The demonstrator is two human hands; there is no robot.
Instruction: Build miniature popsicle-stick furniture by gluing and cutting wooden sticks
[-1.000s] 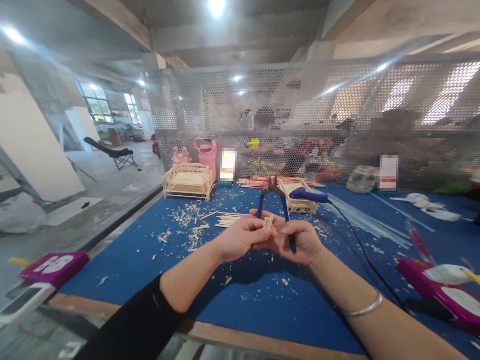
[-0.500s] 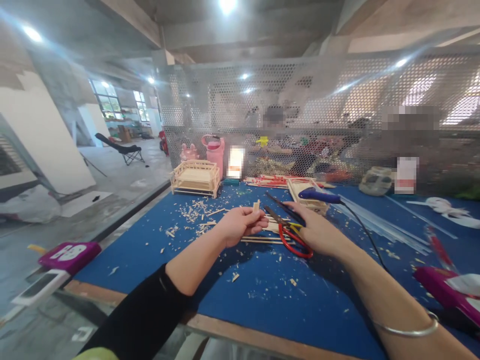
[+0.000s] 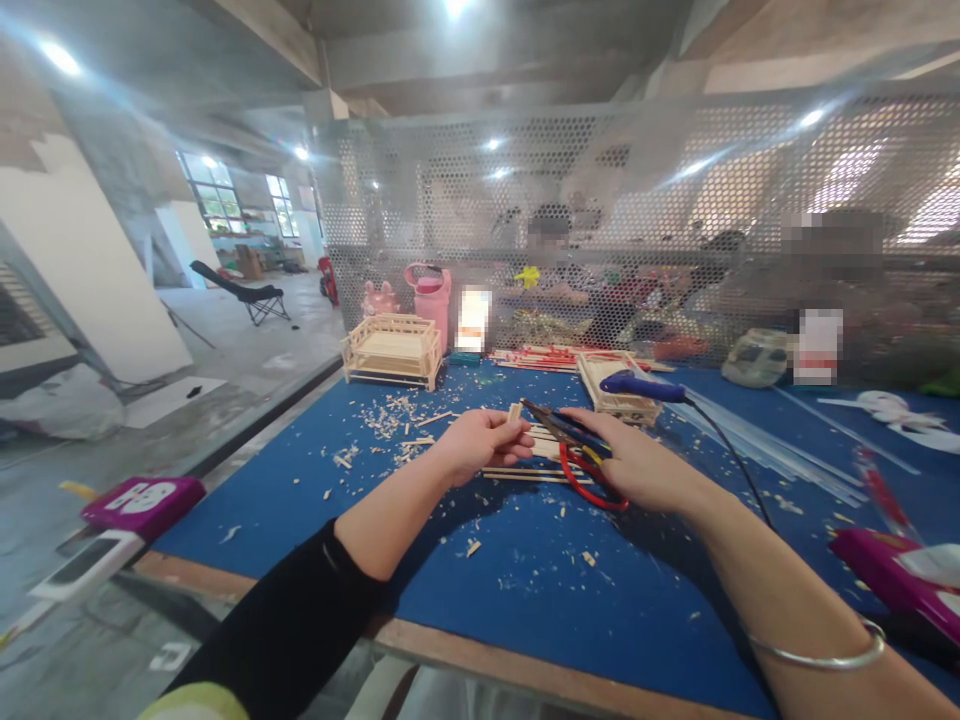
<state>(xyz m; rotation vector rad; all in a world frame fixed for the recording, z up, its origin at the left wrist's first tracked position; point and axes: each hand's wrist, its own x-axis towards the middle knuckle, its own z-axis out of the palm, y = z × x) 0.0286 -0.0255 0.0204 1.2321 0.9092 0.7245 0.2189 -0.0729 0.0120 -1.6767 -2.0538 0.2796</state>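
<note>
My left hand [image 3: 487, 443] pinches a short, pale wooden stick piece [image 3: 514, 412] upright between thumb and fingertips. To its right, my right hand [image 3: 637, 455] is closed on a pair of scissors [image 3: 541, 414] with a red looped handle; dark and yellow parts also show at the grip. The scissor tips are beside the top of the stick piece, and I cannot tell whether they touch it. Part of the scissors is covered by my fingers. Beneath and between my hands, several pale wooden sticks [image 3: 536, 477] lie on the blue tabletop [image 3: 510, 620].
A small wooden slatted model [image 3: 391, 350] stands at the back left, near a pink cup [image 3: 431, 305]. A blue glue gun [image 3: 643, 387] leans on a wooden frame [image 3: 604, 385]; clear glue sticks [image 3: 772, 450] lie to its right. Wood chips litter the table. A perforated screen [image 3: 637, 180] rises behind.
The scissor blades have come closer together, with the upper blade lowered toward the stick piece. My left hand still pinches the piece in nearly the same place.
</note>
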